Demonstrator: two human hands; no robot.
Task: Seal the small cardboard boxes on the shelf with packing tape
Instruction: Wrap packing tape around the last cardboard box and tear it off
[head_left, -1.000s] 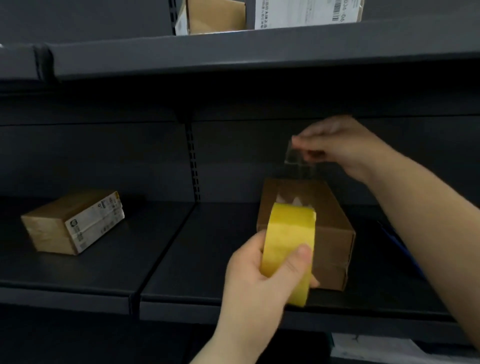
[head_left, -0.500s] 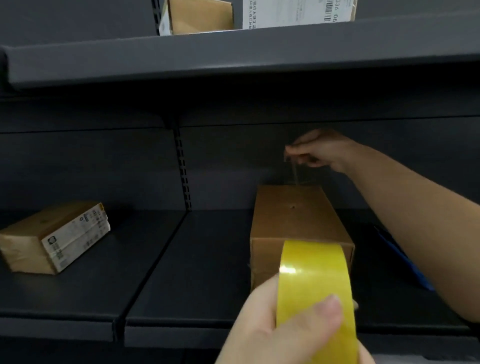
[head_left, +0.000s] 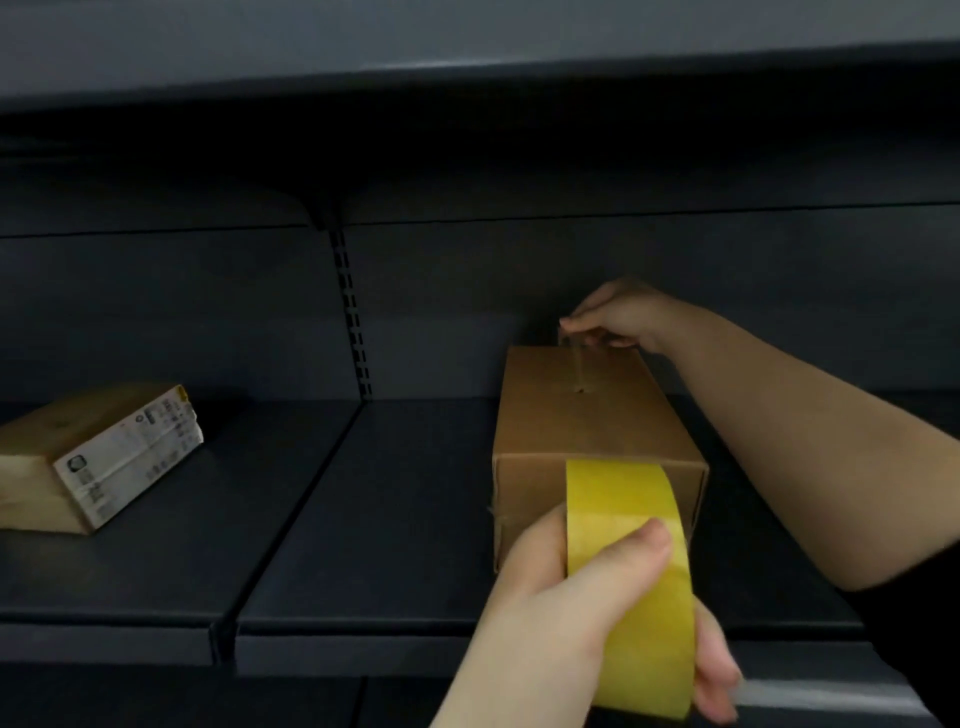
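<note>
Tape stretched over a cardboard box on a dark shelf.

The left hand (head_left: 587, 597) grips a yellow tape roll (head_left: 631, 582) at the box's (head_left: 592, 426) near end, covering part of the box's front face; the right hand (head_left: 618, 317) pinches the clear tape end (head_left: 575, 364) above the box's far edge, its forearm crossing the right side of the shelf (head_left: 363, 519). The box stands on the right shelf panel, near the front. A second box (head_left: 93, 457) with a white label lies tilted on the left panel, well apart. A slotted upright (head_left: 353, 322) runs up the back wall between them.
</note>
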